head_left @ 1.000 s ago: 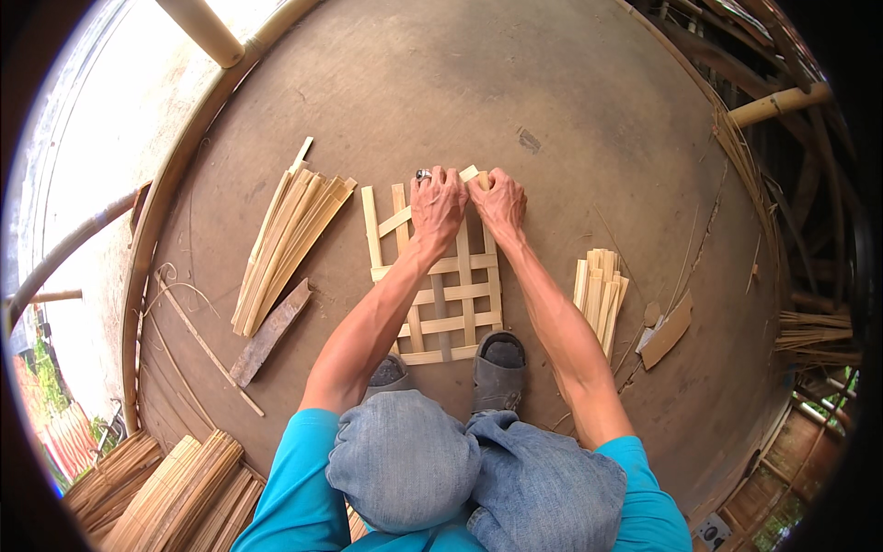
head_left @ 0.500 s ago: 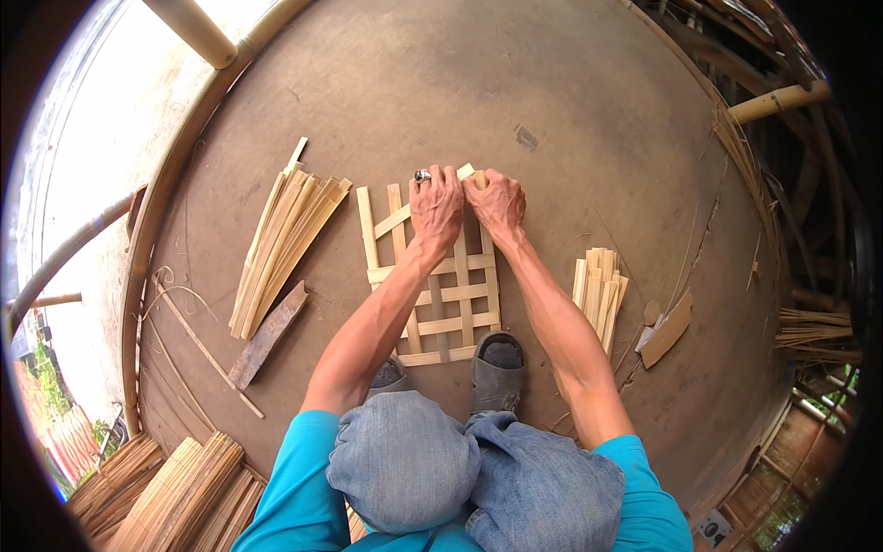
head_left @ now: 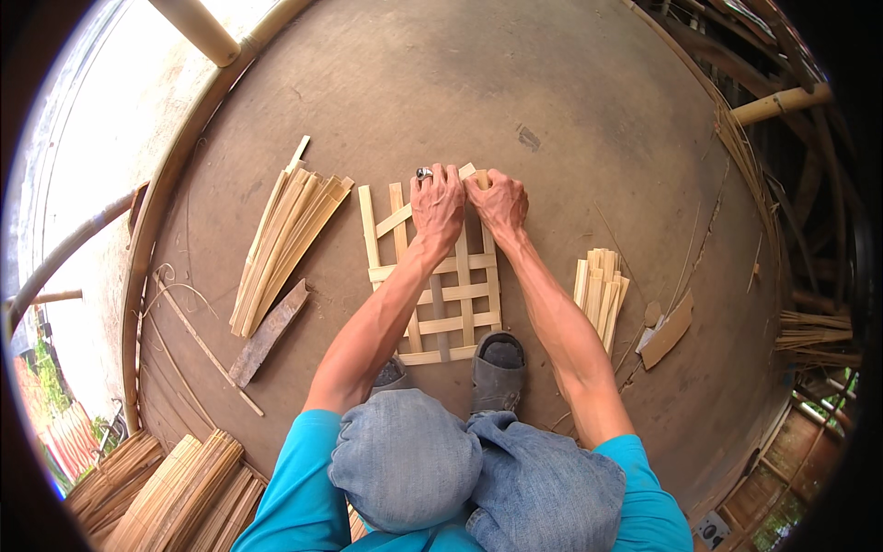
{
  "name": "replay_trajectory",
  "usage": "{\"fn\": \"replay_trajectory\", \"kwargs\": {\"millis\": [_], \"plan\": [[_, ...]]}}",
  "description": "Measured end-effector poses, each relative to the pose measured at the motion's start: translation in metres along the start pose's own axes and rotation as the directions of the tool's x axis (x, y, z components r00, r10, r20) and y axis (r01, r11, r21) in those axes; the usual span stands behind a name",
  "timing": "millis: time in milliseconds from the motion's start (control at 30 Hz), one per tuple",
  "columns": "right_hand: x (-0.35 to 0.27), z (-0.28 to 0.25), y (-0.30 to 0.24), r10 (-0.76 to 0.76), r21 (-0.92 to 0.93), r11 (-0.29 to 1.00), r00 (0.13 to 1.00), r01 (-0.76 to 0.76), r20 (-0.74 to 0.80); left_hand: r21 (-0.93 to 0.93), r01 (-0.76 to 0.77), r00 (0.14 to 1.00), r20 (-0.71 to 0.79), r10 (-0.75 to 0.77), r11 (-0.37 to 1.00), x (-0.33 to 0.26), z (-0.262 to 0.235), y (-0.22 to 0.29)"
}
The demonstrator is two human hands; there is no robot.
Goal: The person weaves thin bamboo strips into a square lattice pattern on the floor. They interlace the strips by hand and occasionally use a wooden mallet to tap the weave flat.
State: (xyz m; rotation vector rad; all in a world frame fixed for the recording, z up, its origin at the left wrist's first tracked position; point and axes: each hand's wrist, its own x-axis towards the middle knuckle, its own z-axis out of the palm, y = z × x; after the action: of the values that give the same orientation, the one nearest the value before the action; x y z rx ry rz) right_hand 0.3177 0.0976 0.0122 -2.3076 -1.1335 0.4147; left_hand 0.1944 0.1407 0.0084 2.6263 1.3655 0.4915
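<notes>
An open lattice of flat bamboo strips (head_left: 467, 322) lies on the ground in front of my feet, its lower part woven into squares and its upper strip ends loose. A pale bamboo strip (head_left: 395, 219) runs at a slant across those upper ends and passes under my left hand (head_left: 437, 208). That hand, with a ring on one finger, is closed over the strip. Beside it my right hand (head_left: 498, 203) pinches at the top of the lattice, close to the slanting strip's far tip. Both sets of fingertips are partly hidden beneath the knuckles.
On the left lie a bundle of bamboo strips (head_left: 290, 253) and a broad-bladed tool (head_left: 269, 333). A shorter bundle (head_left: 602, 293) and a brown cardboard-like scrap (head_left: 667, 331) are on the right. Large strip stacks (head_left: 179, 492) fill the lower left. My sandalled foot (head_left: 498, 373) touches the lattice's near edge.
</notes>
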Motion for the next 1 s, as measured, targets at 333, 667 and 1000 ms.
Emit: {"fn": "replay_trajectory", "kwargs": {"millis": [333, 667, 1000], "plan": [[-0.004, -0.006, 0.005, -0.164, 0.029, 0.986, 0.987, 0.164, 0.001, -0.22, -0.076, 0.996, -0.055, 0.065, 0.973, -0.004, -0.014, -0.012], [-0.003, -0.011, 0.026, -0.306, 0.077, 0.95, 0.951, 0.302, 0.037, -0.218, -0.123, 0.989, 0.049, 0.137, 0.968, -0.01, -0.01, -0.014], [-0.037, -0.014, 0.013, -0.638, -0.207, 0.757, 0.769, 0.62, -0.027, -0.518, -0.119, 0.991, -0.004, 0.136, 0.847, -0.027, -0.037, -0.034]]}}
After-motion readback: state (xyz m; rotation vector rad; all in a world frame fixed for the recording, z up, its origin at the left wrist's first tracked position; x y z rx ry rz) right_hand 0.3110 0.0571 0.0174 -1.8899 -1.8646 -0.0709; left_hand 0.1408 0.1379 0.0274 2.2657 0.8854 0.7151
